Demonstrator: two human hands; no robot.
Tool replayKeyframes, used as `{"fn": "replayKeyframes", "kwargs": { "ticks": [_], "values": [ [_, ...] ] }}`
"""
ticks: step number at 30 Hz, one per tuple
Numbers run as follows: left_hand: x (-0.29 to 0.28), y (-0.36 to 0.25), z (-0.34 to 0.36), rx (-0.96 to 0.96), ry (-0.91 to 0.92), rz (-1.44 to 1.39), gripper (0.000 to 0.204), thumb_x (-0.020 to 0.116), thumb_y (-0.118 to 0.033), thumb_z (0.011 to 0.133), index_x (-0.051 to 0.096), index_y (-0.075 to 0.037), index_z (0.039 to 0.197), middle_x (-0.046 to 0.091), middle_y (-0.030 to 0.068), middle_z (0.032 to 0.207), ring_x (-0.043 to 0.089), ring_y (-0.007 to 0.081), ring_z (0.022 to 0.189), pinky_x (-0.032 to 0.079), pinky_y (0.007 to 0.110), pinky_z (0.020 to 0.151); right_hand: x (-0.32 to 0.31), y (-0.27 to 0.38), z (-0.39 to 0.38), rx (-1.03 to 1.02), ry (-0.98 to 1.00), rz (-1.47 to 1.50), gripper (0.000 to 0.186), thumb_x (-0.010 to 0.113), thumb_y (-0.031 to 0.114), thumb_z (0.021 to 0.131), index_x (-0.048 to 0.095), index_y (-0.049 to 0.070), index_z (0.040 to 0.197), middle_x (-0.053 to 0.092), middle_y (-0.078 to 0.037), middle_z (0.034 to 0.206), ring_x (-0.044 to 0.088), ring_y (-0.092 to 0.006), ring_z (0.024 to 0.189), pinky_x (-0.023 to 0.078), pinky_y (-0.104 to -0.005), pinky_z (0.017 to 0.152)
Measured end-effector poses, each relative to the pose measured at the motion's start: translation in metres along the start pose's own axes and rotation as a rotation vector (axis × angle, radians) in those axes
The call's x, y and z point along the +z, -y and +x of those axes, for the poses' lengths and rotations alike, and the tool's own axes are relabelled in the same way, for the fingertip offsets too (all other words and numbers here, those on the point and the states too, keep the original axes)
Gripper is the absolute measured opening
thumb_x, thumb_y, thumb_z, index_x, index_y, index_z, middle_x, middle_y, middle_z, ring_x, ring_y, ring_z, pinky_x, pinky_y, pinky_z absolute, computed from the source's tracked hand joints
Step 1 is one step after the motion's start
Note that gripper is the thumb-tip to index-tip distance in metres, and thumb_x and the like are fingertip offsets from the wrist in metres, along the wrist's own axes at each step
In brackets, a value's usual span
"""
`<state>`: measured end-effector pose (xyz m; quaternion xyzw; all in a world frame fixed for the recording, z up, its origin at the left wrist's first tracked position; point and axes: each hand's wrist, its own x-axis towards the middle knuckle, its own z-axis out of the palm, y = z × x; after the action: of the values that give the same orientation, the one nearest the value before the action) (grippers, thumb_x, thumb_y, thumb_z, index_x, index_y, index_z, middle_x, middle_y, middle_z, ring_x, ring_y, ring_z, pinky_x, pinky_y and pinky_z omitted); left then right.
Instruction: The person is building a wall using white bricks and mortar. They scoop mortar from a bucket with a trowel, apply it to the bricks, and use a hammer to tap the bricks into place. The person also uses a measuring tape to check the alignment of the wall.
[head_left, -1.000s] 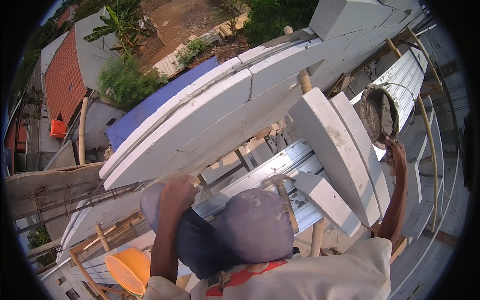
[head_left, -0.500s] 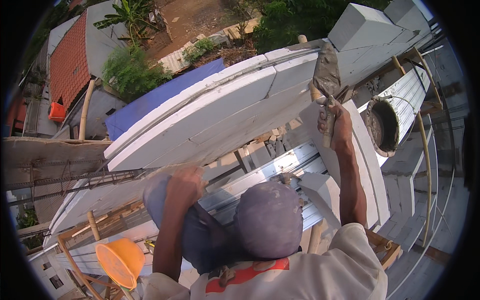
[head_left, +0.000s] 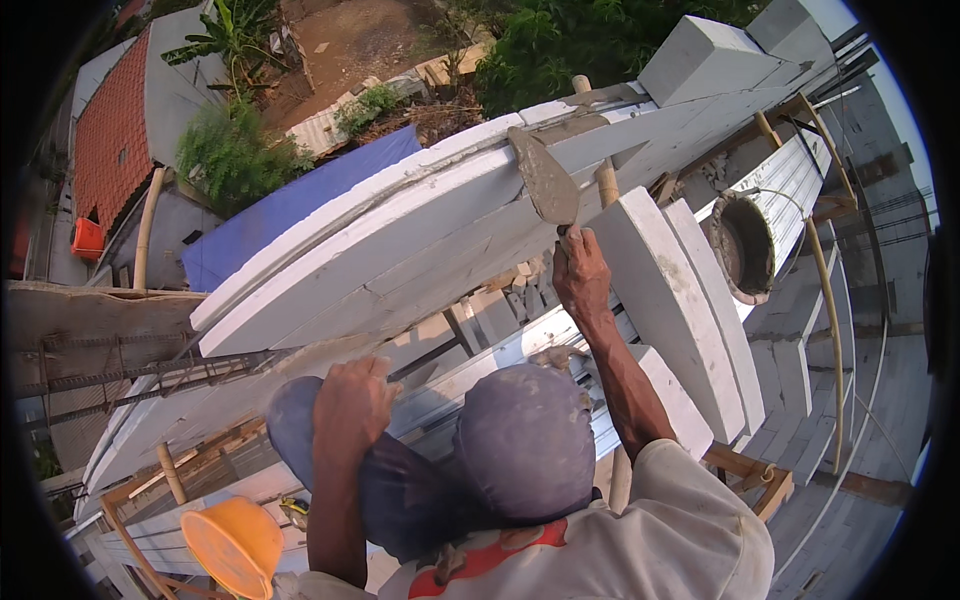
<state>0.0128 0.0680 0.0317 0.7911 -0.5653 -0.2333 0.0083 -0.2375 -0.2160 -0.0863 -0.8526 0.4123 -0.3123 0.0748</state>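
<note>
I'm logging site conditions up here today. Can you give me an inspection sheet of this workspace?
Surface: wall of white blocks, top course with a strip of grey mortar.
Job's things: trowel loaded with mortar; bucket holding mortar, at the right.
Clutter: spare white blocks leaning beside the wall; orange hard hat below left.
Hands: right hand grips the trowel handle; left hand rests near the wall's lower edge, fingers curled.
Cables: nothing seen.
Surroundings: wooden scaffold poles, blue tarp, red tiled roof, trees far below.

mortar bucket (head_left: 748, 245) right of block wall (head_left: 420, 240), orange bucket (head_left: 232, 545) lower left
</note>
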Motion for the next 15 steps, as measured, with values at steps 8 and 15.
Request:
{"fn": "replayKeyframes", "kwargs": {
  "ticks": [8, 15],
  "values": [
    [-0.006, -0.001, -0.005, -0.003, -0.036, -0.035, 0.036, 0.072, -0.028, 0.093, 0.070, -0.006, 0.121, 0.072, 0.0165, 0.115, 0.067, 0.0403, 0.105, 0.053, 0.048, 0.095, -0.007, 0.045, 0.006, -0.023, -0.027, 0.132, 0.048, 0.070, 0.001, 0.089, 0.058, 0.010, 0.135, 0.060, -0.013, 0.101, 0.067, -0.0354, 0.083, 0.057, -0.0470, 0.066],
    [-0.009, -0.002, -0.007, 0.011, -0.047, 0.001, 0.029, 0.071, -0.028, 0.096, 0.070, -0.006, 0.115, 0.073, 0.0145, 0.114, 0.068, 0.0339, 0.111, 0.050, 0.043, 0.100, 0.038, 0.083, 0.002, -0.095, 0.018, 0.050, 0.047, 0.068, 0.003, 0.092, 0.056, 0.009, 0.138, 0.058, -0.016, 0.101, 0.066, -0.0380, 0.092, 0.057, -0.0473, 0.069]
  ]
}}
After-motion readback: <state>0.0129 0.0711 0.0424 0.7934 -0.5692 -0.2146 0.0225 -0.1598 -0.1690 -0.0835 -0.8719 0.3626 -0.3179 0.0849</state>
